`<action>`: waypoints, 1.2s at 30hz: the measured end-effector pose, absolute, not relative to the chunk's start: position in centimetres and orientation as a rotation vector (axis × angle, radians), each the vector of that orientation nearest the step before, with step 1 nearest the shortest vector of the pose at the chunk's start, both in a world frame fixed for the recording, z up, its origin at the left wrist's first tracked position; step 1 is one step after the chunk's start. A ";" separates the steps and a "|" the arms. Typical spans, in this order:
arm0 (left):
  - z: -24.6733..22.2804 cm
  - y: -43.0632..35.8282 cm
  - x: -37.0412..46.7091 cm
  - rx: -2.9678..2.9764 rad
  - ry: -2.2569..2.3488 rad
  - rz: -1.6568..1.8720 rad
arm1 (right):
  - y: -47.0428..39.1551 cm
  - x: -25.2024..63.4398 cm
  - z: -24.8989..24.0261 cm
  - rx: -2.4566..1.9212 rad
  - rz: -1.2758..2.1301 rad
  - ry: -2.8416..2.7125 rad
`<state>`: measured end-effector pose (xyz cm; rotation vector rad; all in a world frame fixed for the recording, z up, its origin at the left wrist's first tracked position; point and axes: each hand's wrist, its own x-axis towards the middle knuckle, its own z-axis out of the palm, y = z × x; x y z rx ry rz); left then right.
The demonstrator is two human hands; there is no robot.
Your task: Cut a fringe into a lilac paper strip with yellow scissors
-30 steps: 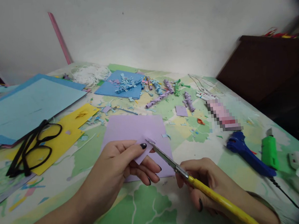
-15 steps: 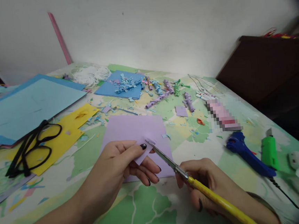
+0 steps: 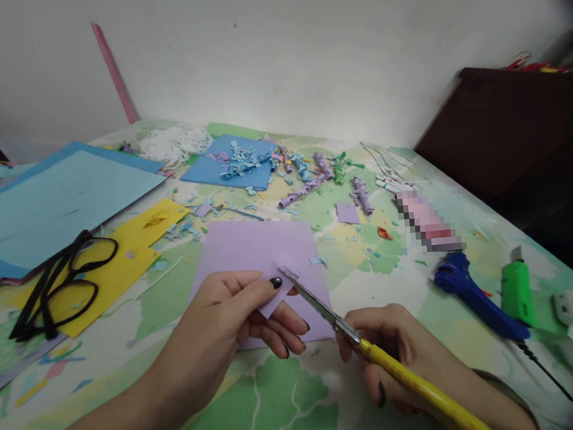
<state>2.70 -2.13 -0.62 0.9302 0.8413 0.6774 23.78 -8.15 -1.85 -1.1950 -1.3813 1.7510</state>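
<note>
In the head view, the left hand [image 3: 247, 305] pinches a small purple paper [image 3: 270, 303], thin and smooth, between thumb and forefinger; its other fingers are loosely curled. The right hand [image 3: 402, 342] is closed around the yellow handle of metal-bladed scissors [image 3: 379, 356]. These scissors point forward and leftward from the right hand, their long axis slanting, and the tips are at the small purple paper, just beside the left thumb. Beneath the left hand, a larger flat purple sheet [image 3: 263, 237] lies on the patterned worktop [image 3: 253, 405]. Beyond both hands are rolled paper tubes [image 3: 323, 165] with curled, frilly surfaces.
</note>
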 end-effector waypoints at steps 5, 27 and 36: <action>-0.5 -2.0 2.8 0.923 0.852 0.677 | -8.2 23.8 -2.1 -1.189 1.794 -1.333; -0.4 -2.3 2.7 0.918 0.852 0.707 | -9.1 24.8 -2.6 -1.133 1.734 -1.434; -0.4 -2.1 2.8 0.918 0.858 0.709 | -8.9 24.3 -2.2 -1.160 1.758 -1.408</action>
